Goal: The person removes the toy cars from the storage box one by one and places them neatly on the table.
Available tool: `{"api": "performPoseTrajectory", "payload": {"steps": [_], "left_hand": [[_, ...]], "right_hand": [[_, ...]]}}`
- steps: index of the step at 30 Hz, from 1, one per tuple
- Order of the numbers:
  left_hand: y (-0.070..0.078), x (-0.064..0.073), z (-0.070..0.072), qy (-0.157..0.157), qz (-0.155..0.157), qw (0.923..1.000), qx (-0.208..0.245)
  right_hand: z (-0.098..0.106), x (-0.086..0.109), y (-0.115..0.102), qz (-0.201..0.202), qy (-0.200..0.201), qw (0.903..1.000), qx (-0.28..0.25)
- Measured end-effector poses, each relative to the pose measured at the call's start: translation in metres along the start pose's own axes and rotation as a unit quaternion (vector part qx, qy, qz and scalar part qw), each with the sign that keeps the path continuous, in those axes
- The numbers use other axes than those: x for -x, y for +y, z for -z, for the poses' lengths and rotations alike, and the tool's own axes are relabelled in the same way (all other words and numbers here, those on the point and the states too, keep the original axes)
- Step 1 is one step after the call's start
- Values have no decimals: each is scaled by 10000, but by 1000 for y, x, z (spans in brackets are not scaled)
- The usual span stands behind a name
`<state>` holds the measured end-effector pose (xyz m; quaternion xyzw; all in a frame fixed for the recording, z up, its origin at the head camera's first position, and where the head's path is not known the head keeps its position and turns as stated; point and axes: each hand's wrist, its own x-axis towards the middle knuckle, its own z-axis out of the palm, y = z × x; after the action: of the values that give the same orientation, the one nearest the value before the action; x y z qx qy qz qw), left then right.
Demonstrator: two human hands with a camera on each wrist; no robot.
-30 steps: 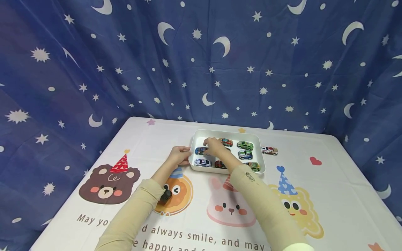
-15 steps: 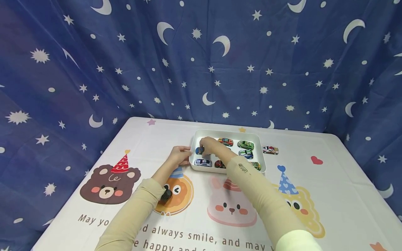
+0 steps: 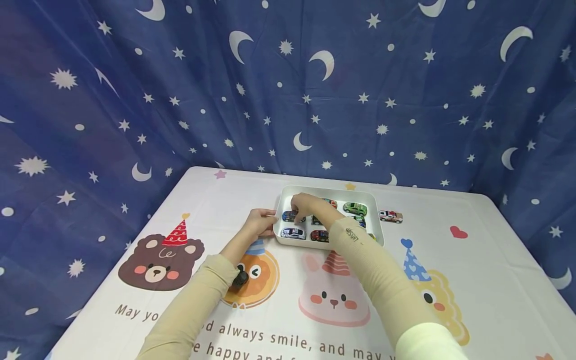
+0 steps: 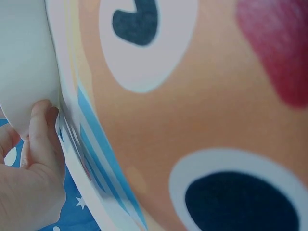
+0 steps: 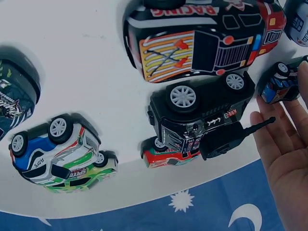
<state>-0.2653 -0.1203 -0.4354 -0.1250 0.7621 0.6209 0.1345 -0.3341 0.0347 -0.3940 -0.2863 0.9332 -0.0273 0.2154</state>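
A white rectangular tray [image 3: 297, 243] holds several toy cars in rows. My left hand [image 3: 261, 222] grips the tray's left end; in the left wrist view its fingers [image 4: 43, 137] lie along the outer wall near a corner. My right hand [image 3: 308, 204] reaches into the tray over a small blue toy car [image 3: 288, 216] in the left column. Thumb and fingers come down on either side of that blue car [image 5: 279, 83] in the right wrist view. In front of it sits a white-and-blue car [image 3: 293, 233]. The right forearm hides part of the middle and right columns.
A white-and-red toy car [image 3: 391, 216] stands outside the tray, by its right end. Inside are a green car [image 3: 355, 208], a black car with a turret-like top [image 5: 221, 139] and a black racing car [image 5: 202, 38]. A blue starry curtain [image 3: 288, 100] hangs behind the table.
My right hand moved slightly left and onto the blue car, covering most of it, then shifted a little so more of the car shows. The left hand stays on the tray.
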Motion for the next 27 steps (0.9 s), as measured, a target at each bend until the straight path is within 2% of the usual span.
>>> {"api": "performPoseTrajectory", "payload": {"steps": [7, 14, 21, 27], "left_hand": [[-1, -1, -1, 44, -18, 10000, -52], [-1, 2, 1, 43, 102, 9999, 85], [0, 2, 1, -38, 38, 10000, 60], [1, 0, -1, -33, -16, 10000, -16]], "right_hand": [[-1, 2, -3, -102, 243, 9997, -8], [-5, 3, -5, 36, 399, 9992, 8], [-5, 2, -3, 88, 583, 9983, 34], [0, 6, -1, 38, 528, 9986, 59]]}}
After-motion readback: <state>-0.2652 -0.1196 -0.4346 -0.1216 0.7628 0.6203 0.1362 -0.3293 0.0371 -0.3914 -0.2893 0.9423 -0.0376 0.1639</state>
